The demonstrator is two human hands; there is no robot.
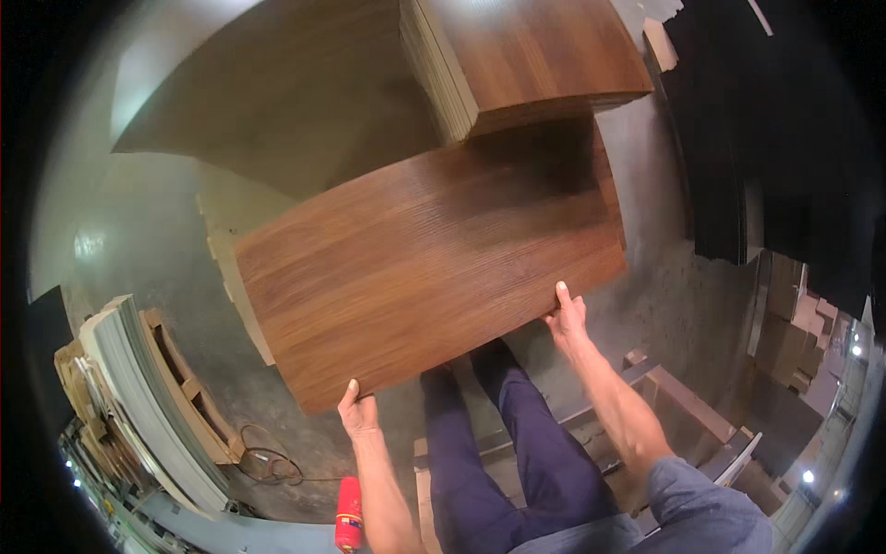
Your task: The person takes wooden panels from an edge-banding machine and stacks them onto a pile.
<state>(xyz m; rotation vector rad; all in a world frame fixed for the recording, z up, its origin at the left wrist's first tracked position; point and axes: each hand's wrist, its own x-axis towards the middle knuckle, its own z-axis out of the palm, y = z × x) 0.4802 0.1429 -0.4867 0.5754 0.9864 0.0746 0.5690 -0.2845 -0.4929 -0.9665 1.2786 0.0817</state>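
A large brown wood-grain board (415, 268) lies tilted across the middle of the view. My left hand (360, 413) grips its near edge close to the left corner, thumb on top and fingers underneath. Farther right along that same edge, my right hand (567, 319) holds on the same way. Beyond the board rises a stack of similar boards (544, 51) with pale layered sides, and its shadow falls on the held board. What supports the board's far side is hidden.
A wide dull brown sheet (286, 102) spreads at the far left. Long pale panels (148, 406) stand at the left, near a coiled cable (269, 464). A red fire extinguisher (348, 515) is beside my left forearm. Wooden framing (688, 406) and black sheets (738, 138) are on the right.
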